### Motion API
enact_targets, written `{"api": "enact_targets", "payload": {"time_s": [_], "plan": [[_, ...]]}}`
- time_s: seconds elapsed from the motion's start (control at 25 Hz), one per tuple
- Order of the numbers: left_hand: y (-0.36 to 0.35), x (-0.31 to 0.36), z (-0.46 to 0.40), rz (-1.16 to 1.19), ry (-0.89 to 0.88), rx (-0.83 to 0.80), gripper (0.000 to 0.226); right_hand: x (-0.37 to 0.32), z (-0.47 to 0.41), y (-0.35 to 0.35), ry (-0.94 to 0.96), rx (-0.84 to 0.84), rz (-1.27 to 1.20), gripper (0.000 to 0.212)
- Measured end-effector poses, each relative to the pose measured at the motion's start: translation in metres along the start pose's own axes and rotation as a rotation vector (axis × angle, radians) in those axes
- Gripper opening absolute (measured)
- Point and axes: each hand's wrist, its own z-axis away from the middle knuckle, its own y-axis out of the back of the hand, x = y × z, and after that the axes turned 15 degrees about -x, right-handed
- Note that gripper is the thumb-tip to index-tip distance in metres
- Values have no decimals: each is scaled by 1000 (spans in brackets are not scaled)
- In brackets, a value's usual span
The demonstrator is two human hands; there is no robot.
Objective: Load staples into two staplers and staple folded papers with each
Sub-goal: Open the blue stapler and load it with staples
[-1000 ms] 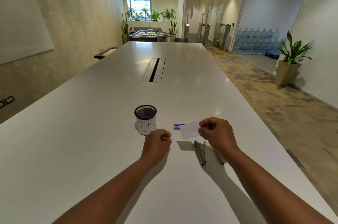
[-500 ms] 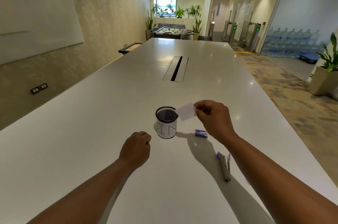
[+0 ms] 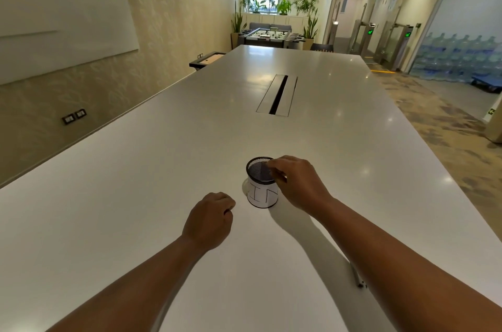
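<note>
Since half a second ago the right hand (image 3: 294,185) has moved from holding the folded paper up beside the cup to reaching over the cup (image 3: 262,182) itself; its fingertips now sit above the near-right part of the black mesh rim. Paper is no longer plainly visible; a pale sliver shows under the fingers at the rim, but I cannot tell whether the hand grips it. Fingers are curled downward.

Left hand (image 3: 210,219) rests on the white table (image 3: 135,196) just left of and nearer than the cup, fingers curled into a loose fist, holding nothing visible.

Cup stands upright, black mesh inside, white paper label with hand-drawn black marks on its side.

Of the staplers, only a thin dark tip (image 3: 359,278) shows on the table beside the right forearm, mostly hidden by it. The small blue staple box seen earlier is now out of sight.

Cable slot (image 3: 277,95) lies further up the table's centre.
</note>
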Motion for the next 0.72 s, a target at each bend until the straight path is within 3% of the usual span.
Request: {"api": "enact_targets", "payload": {"time_s": [0.16,0.4,0.56,0.72], "plan": [[0,3,1,-33,-8,0,22,17,31,8,-88,95,-65,25],[-4,16,7,-121,0,-17,17,38,105,22,-337,60,-73,28],[-20,52,12,-35,-34,-103,19,42,146,25,-542,78,-75,26],[-46,103,11,127,-90,-177,20,33,178,5,-686,76,-104,46]]}}
